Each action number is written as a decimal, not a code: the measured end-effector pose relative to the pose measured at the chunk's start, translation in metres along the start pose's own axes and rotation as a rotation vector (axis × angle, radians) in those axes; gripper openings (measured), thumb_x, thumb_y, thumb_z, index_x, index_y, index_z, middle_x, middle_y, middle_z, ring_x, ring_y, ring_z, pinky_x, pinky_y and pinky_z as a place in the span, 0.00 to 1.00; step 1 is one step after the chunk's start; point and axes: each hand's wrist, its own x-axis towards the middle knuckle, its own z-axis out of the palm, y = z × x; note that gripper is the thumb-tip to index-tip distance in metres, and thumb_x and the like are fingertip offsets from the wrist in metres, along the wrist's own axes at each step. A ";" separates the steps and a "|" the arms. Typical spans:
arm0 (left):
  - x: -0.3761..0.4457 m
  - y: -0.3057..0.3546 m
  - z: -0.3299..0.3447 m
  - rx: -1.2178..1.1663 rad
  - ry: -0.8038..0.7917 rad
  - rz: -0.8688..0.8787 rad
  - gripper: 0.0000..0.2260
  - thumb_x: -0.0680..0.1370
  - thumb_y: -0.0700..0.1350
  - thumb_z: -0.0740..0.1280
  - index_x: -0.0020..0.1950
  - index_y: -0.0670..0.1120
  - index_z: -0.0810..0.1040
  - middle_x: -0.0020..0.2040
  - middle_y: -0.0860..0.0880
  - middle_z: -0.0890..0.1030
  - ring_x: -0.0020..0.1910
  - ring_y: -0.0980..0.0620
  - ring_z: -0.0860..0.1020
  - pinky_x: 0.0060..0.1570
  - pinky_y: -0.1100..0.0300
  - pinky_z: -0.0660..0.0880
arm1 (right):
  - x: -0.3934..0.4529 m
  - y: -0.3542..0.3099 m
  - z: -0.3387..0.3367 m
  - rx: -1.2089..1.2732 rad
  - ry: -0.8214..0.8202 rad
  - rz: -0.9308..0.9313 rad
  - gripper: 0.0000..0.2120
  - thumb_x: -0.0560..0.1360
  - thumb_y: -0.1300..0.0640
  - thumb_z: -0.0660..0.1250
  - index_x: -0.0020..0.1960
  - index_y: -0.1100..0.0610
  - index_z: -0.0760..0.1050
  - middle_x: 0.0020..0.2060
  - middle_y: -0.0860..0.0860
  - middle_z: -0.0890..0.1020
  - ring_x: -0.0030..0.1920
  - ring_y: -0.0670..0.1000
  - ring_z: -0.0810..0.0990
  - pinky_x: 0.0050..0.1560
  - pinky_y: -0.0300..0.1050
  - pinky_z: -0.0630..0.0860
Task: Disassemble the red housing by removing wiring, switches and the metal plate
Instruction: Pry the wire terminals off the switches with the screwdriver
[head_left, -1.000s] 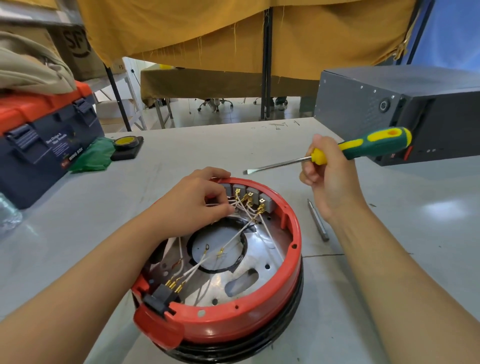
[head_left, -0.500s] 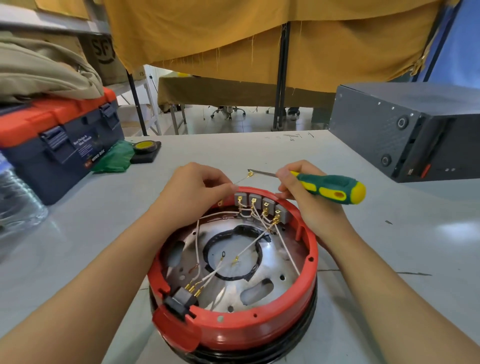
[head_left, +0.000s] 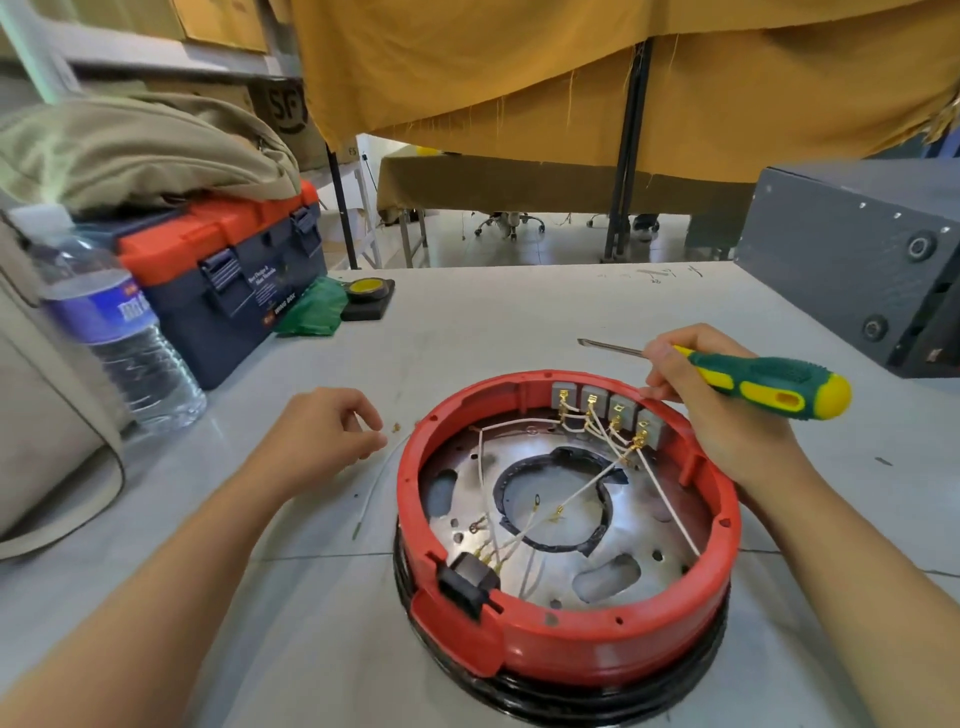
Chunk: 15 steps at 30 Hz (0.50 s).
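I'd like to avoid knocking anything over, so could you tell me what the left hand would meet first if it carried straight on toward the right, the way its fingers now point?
Probably the housing's red rim: the left hand lies just beside it.

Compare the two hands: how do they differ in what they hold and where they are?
The right hand grips a screwdriver and rests against the far rim of the red housing, beside the grey switches. The left hand is off the housing, low over the table to its left, fingers loosely curled by a loose white wire; I cannot tell if it pinches that wire. Both are bare.
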 end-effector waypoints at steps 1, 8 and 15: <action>-0.001 -0.003 0.001 0.025 -0.018 0.001 0.04 0.71 0.43 0.73 0.40 0.48 0.79 0.30 0.50 0.80 0.32 0.54 0.77 0.35 0.62 0.71 | 0.000 0.001 0.000 -0.006 -0.001 -0.004 0.06 0.78 0.54 0.65 0.41 0.49 0.76 0.32 0.41 0.81 0.35 0.39 0.81 0.38 0.30 0.76; -0.007 -0.009 0.002 0.101 -0.074 -0.003 0.05 0.72 0.47 0.72 0.38 0.49 0.79 0.30 0.49 0.81 0.35 0.52 0.78 0.40 0.56 0.74 | 0.001 0.004 0.000 -0.040 0.012 0.005 0.06 0.78 0.53 0.65 0.42 0.50 0.76 0.32 0.43 0.81 0.34 0.40 0.79 0.42 0.33 0.78; -0.008 0.016 -0.003 0.025 0.062 0.099 0.07 0.77 0.50 0.67 0.43 0.48 0.79 0.35 0.52 0.81 0.36 0.54 0.78 0.35 0.65 0.70 | 0.000 0.002 0.000 -0.050 0.006 0.011 0.06 0.78 0.53 0.65 0.42 0.51 0.76 0.32 0.43 0.81 0.34 0.40 0.79 0.40 0.32 0.76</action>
